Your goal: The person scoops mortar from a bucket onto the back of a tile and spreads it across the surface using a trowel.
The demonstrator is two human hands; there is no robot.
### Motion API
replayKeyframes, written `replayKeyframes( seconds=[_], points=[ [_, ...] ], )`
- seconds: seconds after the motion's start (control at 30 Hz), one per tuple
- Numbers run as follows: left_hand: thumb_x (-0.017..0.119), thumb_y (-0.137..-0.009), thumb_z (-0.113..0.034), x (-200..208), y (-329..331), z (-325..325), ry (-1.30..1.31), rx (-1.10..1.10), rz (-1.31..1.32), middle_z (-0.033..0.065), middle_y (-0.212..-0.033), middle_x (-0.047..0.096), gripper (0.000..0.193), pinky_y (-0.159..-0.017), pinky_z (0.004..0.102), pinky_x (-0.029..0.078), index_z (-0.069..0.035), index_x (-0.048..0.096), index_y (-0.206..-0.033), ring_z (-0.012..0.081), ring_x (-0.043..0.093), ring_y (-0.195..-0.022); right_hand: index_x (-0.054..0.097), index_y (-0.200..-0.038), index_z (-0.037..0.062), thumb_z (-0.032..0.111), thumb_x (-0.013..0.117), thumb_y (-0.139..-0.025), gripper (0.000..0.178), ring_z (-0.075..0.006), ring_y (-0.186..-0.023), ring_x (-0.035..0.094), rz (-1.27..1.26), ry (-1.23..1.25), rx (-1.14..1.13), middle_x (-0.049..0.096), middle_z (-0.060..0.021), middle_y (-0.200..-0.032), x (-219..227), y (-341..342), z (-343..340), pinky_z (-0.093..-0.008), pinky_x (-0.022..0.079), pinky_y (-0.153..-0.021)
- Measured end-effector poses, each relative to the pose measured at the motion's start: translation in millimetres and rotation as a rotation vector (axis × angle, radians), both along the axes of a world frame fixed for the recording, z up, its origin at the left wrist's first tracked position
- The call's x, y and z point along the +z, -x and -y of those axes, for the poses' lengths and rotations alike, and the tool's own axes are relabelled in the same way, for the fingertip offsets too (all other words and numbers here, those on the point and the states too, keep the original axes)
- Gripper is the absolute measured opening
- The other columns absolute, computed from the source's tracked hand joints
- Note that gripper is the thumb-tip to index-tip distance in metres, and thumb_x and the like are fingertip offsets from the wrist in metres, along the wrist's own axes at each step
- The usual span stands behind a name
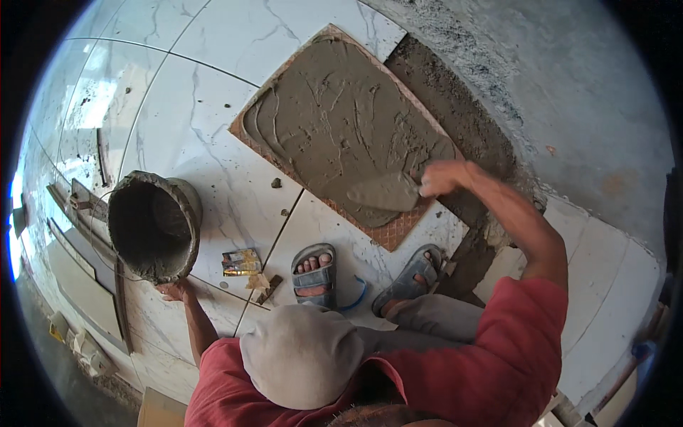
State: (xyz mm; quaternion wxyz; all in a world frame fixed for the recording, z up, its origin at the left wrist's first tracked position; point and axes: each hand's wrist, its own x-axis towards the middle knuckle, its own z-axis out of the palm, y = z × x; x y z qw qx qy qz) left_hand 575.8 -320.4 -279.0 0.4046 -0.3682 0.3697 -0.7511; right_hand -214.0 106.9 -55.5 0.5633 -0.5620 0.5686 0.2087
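The right hand (pixel 442 178) grips the trowel (pixel 384 192) over mortar (pixel 341 107) on the tile (pixel 400 233); whether the left hand (pixel 173 290), beside the bucket (pixel 192 213), grips it, I cannot tell. Uneven spreading could leave the bare corner poorly bonded.

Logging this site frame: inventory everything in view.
Gridded rectangular tile: 1, brown, centre
Wet mortar: 1 layer, grey, on tile
Marbled floor tiles: several, white, left
Round bucket: 1, dark grey, left
Metal trowel: 1, grey, over mortar
Small packet: 1, yellow and black, near sandals
Open sandals: 2, grey, on feet
Curved strip: 1, blue, between sandals
Flat boards: several, pale, far left
Shirt: 1, red, bottom
Trousers: 1, grey, bottom
Left hand: 1, bare, at bucket rim
Right hand: 1, bare, on trowel handle
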Motion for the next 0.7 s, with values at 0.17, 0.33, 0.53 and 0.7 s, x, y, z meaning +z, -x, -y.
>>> replayKeyframes(
  seconds=[0.17, 0.33, 0.53, 0.7],
  points=[
    [0.031, -0.085, -0.073, -23, 5, 14, 0.136, 0.046, 0.096, -0.0005, -0.155, 0.022, 0.09, -0.111, 0.0549, 0.012, -0.009, 0.021, -0.147, 0.0224, 0.017, -0.141, 0.065, -0.091, 0.0048, 0.044, 0.051, -0.085, 0.042, -0.0396, -0.082, 0.063, -0.334, 0.062, -0.275, 0.064, -0.0234, -0.084, 35, -34, -75, -0.0501, 0.05, -0.074],
    [0.037, -0.085, -0.07, -44, -6, 33, 0.062, -0.023, -0.077, 0.0013, -0.154, 0.025, 0.087, -0.11, 0.0587, 0.011, -0.01, 0.026, -0.146, 0.0237, 0.022, -0.139, 0.064, -0.09, 0.0046, 0.04, 0.055, -0.085, 0.037, -0.0415, -0.075, 0.063, -0.632, 0.195, -0.596, 0.063, -0.0251, -0.081, 44, -20, -117, -0.0514, 0.05, -0.07],
    [0.056, -0.077, -0.061, -38, -15, 34, 0.119, -0.132, 0.267, 0.0134, -0.136, 0.048, 0.084, -0.106, 0.0574, 0.02, -0.002, 0.043, -0.135, 0.0286, 0.035, -0.132, 0.064, -0.1, 0.0031, 0.042, 0.048, -0.089, 0.043, -0.0411, -0.084, 0.063, -0.089, -0.005, -0.837, 0.066, -0.0212, -0.089, -3, -50, -132, -0.052, 0.048, -0.075],
    [0.055, -0.071, -0.068, -13, -24, 31, -0.175, -0.189, 0.507, 0.0002, -0.105, 0.058, 0.071, -0.079, 0.0419, 0.037, -0.012, 0.056, -0.114, 0.019, 0.05, -0.096, 0.063, -0.097, 0.0014, 0.043, 0.049, -0.089, 0.045, -0.0433, -0.079, 0.06, -0.559, 0.155, -0.678, 0.064, -0.0226, -0.088, 23, -45, -110, -0.0527, 0.046, -0.072]
  ],
)
